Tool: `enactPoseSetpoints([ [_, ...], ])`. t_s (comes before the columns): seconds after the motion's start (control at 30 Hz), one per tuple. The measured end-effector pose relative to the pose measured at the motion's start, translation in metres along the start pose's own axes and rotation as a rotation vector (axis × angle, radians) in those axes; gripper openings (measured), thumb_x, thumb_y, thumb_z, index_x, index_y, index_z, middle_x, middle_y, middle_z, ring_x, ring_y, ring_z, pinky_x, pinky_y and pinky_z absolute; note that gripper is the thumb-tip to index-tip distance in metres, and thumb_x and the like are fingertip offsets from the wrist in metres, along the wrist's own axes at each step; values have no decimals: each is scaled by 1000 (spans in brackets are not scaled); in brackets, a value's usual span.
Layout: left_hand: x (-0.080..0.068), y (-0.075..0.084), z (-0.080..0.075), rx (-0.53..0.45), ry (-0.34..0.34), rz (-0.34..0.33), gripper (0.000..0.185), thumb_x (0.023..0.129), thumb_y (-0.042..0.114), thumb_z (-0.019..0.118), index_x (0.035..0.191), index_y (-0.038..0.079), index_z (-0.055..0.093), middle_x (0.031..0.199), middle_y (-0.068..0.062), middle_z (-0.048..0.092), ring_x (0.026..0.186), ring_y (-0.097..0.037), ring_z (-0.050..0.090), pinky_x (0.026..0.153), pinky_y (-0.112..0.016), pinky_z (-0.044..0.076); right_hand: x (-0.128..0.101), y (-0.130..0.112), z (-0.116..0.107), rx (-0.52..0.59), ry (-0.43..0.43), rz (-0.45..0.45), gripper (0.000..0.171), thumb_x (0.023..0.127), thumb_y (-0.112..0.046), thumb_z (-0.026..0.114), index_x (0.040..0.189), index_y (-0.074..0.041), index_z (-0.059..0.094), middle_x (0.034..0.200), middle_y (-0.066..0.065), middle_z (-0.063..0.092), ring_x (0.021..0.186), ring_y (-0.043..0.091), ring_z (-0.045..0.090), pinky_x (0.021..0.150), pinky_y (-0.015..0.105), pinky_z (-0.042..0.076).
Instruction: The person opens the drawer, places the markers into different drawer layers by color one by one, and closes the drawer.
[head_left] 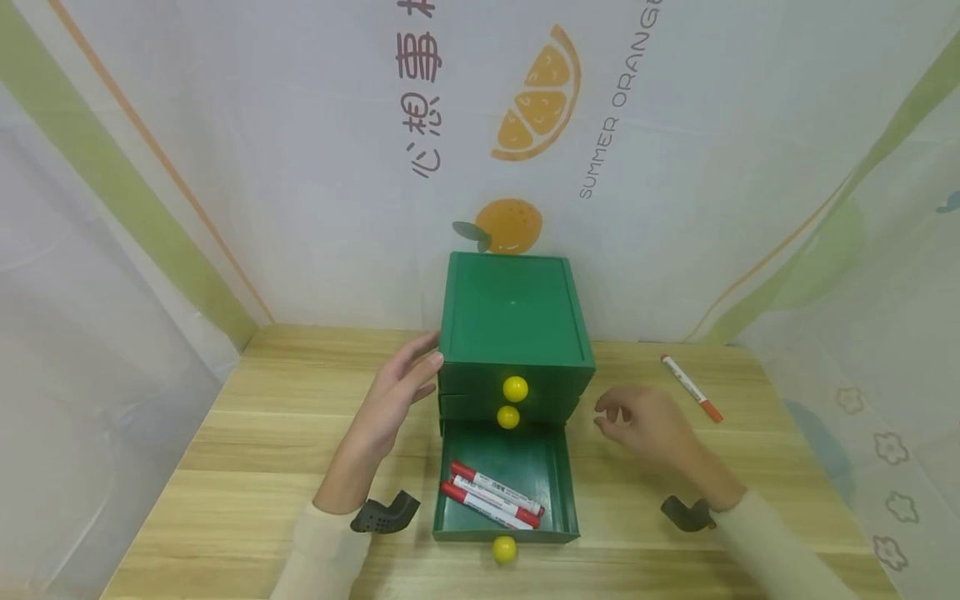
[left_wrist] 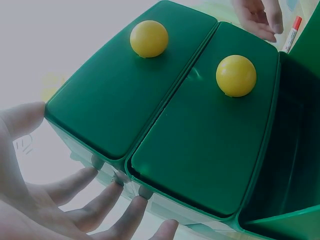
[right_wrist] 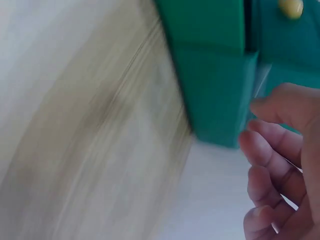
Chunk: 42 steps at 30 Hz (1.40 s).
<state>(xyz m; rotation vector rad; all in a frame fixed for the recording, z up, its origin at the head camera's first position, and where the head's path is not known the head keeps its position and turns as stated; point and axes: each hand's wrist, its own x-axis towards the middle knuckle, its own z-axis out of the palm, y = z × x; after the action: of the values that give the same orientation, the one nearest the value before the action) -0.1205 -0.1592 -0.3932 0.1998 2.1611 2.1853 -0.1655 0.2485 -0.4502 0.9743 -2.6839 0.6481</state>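
A green drawer cabinet (head_left: 516,308) with yellow ball knobs stands on the table; its two upper drawers are closed. The bottom drawer (head_left: 442,500) is pulled out, with several red-capped markers (head_left: 491,502) lying in it. My left hand (head_left: 393,392) rests its fingertips against the cabinet's left side, fingers spread, as the left wrist view also shows. To the right of the cabinet, my right hand (head_left: 647,421) hovers apart from it, fingers loosely bent and holding nothing. Another marker (head_left: 692,388), white with a red cap, lies on the table beyond the right hand.
The wooden table (head_left: 285,433) ends at a white curtain (head_left: 337,208) printed with oranges and lettering, close behind the cabinet. Curtain cloth also hangs on both sides. The open drawer's yellow knob (head_left: 505,549) sticks out toward the table's front.
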Motion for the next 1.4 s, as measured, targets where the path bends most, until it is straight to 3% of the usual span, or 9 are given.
enactPoseSetpoints([
  [0.27, 0, -2, -1, -3, 1, 2, 61, 115, 29, 57, 168, 4, 40, 174, -15, 37, 155, -41, 43, 124, -67, 37, -6, 56, -10, -15, 77, 102, 10, 88, -7, 87, 97, -8, 83, 83, -7, 74, 69, 6, 60, 64, 34, 56],
  [0.4, 0, -3, -1, -4, -1, 7, 61, 115, 28, 57, 168, 4, 40, 173, -15, 37, 154, -41, 43, 123, -66, 38, -14, 83, -15, -20, 65, 186, 13, 93, -10, 85, 103, -3, 83, 87, 1, 78, 73, 17, 70, 63, 35, 59],
  [0.6, 1, -2, 0, -8, -1, 7, 62, 115, 29, 57, 168, 3, 40, 173, -14, 37, 154, -40, 43, 124, -66, 37, -30, 112, -21, 19, 54, 365, 27, 100, -16, 80, 121, 0, 81, 106, 16, 81, 95, 40, 78, 78, 54, 63],
  [0.87, 1, -2, 0, 3, 4, 1, 63, 115, 30, 57, 168, 3, 39, 174, -14, 37, 155, -40, 43, 123, -64, 39, -46, 136, -31, 1, 24, 514, 40, 101, -25, 77, 128, 5, 75, 117, 27, 76, 102, 48, 72, 80, 61, 58],
  [1.03, 0, -2, 0, 1, 3, 4, 62, 115, 29, 57, 168, 2, 39, 174, -15, 36, 155, -40, 43, 124, -65, 38, -54, 142, -36, 3, -30, 592, 48, 101, -26, 78, 132, 9, 69, 123, 33, 72, 109, 55, 66, 88, 71, 52],
  [1.4, 0, -2, 0, 0, -2, 6, 62, 115, 28, 56, 168, 2, 38, 174, -15, 35, 156, -41, 41, 124, -67, 36, -61, 143, -34, 37, -59, 648, 45, 102, -28, 75, 130, 7, 72, 122, 30, 74, 108, 52, 68, 84, 66, 54],
])
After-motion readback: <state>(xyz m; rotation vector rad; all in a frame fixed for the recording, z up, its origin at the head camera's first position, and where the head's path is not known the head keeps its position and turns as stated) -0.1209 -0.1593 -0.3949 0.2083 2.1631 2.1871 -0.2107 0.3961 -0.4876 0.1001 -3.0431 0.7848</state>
